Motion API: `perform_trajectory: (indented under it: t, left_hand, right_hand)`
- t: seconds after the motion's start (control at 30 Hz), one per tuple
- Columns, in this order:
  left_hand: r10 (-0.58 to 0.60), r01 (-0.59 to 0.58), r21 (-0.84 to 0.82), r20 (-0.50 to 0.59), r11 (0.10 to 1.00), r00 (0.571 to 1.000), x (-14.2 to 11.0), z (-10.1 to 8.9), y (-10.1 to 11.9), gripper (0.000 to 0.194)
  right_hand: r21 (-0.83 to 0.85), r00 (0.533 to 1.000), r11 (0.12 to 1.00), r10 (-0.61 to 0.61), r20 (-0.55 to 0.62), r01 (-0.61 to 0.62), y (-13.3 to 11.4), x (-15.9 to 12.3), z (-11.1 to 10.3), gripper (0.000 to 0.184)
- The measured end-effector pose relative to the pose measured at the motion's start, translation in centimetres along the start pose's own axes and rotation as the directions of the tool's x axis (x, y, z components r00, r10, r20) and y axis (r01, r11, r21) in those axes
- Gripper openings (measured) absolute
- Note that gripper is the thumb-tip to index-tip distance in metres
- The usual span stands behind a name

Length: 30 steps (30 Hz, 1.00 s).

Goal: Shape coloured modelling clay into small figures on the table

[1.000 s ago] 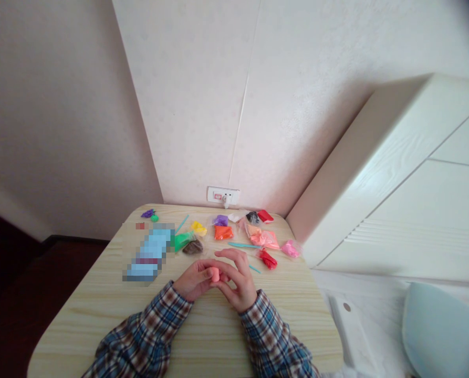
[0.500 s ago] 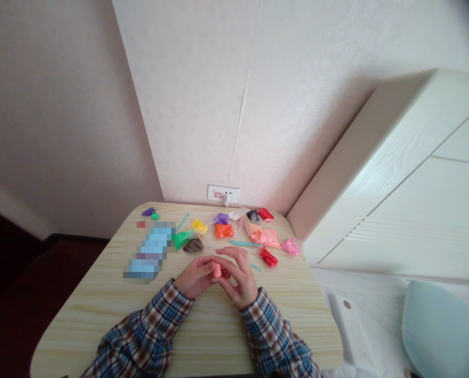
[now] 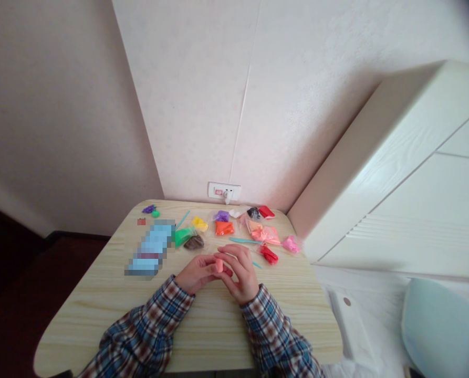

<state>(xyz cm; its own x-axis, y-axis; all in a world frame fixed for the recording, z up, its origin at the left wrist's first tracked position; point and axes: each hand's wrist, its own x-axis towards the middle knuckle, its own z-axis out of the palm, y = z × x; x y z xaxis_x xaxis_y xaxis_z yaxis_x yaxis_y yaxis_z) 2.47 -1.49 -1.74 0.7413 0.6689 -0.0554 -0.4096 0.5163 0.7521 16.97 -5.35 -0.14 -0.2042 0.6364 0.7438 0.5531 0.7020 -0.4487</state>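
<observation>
A small lump of coral-pink modelling clay (image 3: 219, 265) is held up between my two hands over the middle of the table. My left hand (image 3: 197, 273) pinches it from the left with thumb and fingers. From the right, the curved fingers of my right hand (image 3: 240, 273) close on the same lump, the fingertips above it and the thumb below. Just beyond the hands lie a brown clay packet (image 3: 194, 242), a green clay packet (image 3: 184, 236) and a light-blue modelling tool (image 3: 245, 241). A red clay packet (image 3: 269, 254) lies right of my right hand.
At the left are a blurred-out blue item (image 3: 151, 249), a purple clay piece (image 3: 148, 209) and a green clay ball (image 3: 155, 213). Orange clay (image 3: 224, 228), coral clay (image 3: 263, 232) and several other packets line the back. A wall socket (image 3: 223, 191) sits behind the table.
The fingers of my right hand have drawn in closer to the coral lump, which has turned slightly. The view has shifted a little; the packets have stayed in place.
</observation>
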Motion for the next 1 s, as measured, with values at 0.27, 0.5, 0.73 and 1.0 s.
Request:
perform_trajectory:
  t: [0.27, 0.5, 0.73, 1.0]
  left_hand:
    - [0.016, -0.017, 0.053, 0.019, 0.998, 1.000, -0.07, 0.07, 0.26, 0.025]
    - [0.021, -0.023, 0.052, 0.044, 0.998, 0.999, -0.09, 0.00, 0.28, 0.027]
    - [0.043, -0.044, 0.110, 0.007, 0.993, 0.999, -0.09, 0.24, 0.52, 0.026]
    - [0.094, -0.068, 0.261, -0.089, 0.963, 0.992, -0.14, 0.60, 0.88, 0.030]
  right_hand:
    - [0.006, 0.999, 1.000, 0.011, 0.040, -0.011, -0.02, 0.02, -0.21, 0.040]
    - [-0.016, 0.999, 1.000, 0.026, 0.021, -0.026, 0.08, -0.02, -0.30, 0.029]
    - [-0.048, 1.000, 0.999, -0.010, 0.022, 0.011, 0.29, -0.11, -0.12, 0.030]
    - [-0.105, 0.999, 0.994, -0.013, 0.049, 0.018, 0.43, -0.15, -0.05, 0.030]
